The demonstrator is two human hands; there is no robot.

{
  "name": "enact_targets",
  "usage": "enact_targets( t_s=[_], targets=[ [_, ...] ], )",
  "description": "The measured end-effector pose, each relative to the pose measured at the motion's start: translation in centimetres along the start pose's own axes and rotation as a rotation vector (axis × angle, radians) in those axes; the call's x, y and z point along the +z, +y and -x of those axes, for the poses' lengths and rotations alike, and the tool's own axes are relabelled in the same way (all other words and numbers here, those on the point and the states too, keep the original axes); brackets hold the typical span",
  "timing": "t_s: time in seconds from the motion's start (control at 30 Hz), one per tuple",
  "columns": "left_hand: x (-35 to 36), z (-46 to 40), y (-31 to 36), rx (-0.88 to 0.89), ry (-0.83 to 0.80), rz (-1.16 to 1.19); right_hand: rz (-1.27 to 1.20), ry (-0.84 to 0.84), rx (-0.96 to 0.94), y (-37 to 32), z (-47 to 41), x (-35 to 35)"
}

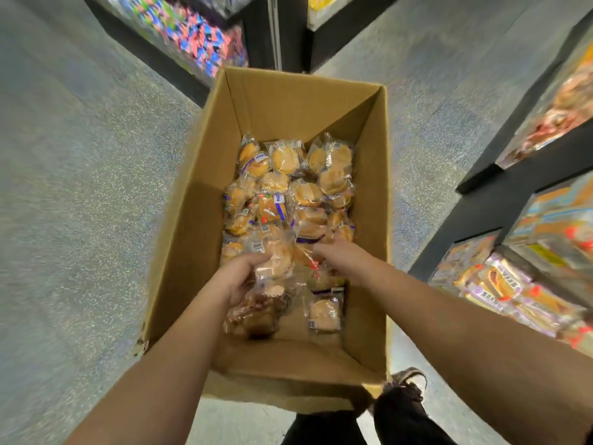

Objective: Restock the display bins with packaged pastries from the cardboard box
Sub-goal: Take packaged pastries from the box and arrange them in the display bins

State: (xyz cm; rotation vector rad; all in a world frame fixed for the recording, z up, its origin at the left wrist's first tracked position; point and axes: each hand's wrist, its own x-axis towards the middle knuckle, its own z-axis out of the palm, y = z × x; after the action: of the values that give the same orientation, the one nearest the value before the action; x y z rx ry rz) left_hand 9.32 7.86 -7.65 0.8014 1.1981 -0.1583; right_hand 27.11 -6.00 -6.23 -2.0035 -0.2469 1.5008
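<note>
Head view: we list one cardboard box [199,200], open at the top, standing on a speckled grey floor [80,187] in a shop aisle. Inside it we count roughly twenty packaged pastries [282,191], heaped toward the far end; overlap and blur prevent an exact figure. One single packet [324,311] lies apart on the bare box bottom near the near wall. Two hands are in the box. Our left hand [239,276] has its fingers curled round a cluster of packets [272,268], with more wrappers bunched beneath the palm. Our right hand [333,248] reaches into the pile with its fingers among the wrappers; we cannot tell whether it grips anything. Display bins [526,284] with black frames line the right side, four visible, holding striped and orange-wrapped goods. One further bin of blue and pink packets [199,36] sits at upper left, another with yellow goods at top centre. One shoe [409,380] shows by the box's near right corner. Each pastry is a round golden bun in clear film with a blue-and-white label and a barcode.
</note>
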Motion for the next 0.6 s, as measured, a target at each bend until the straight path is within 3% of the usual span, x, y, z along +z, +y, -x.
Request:
enact_targets(
  t_s=[0.13,0.33,0.6],
  targets=[
    [1.2,4.5,1.6,0.091,-0.218,0.23,-0.382,-0.134,-0.102,-0.9,5.6,-3.8],
    [9.2,10.1,4.3,0.185,-0.514,0.266,-0.457,0.035,-0.3,-0.7,13.8,-8.5],
    [23.5,15.4,4.7,0.368,-0.46,-0.017,-0.527,0.387,-0.431,5.2,23.4,-16.1]
  ],
)
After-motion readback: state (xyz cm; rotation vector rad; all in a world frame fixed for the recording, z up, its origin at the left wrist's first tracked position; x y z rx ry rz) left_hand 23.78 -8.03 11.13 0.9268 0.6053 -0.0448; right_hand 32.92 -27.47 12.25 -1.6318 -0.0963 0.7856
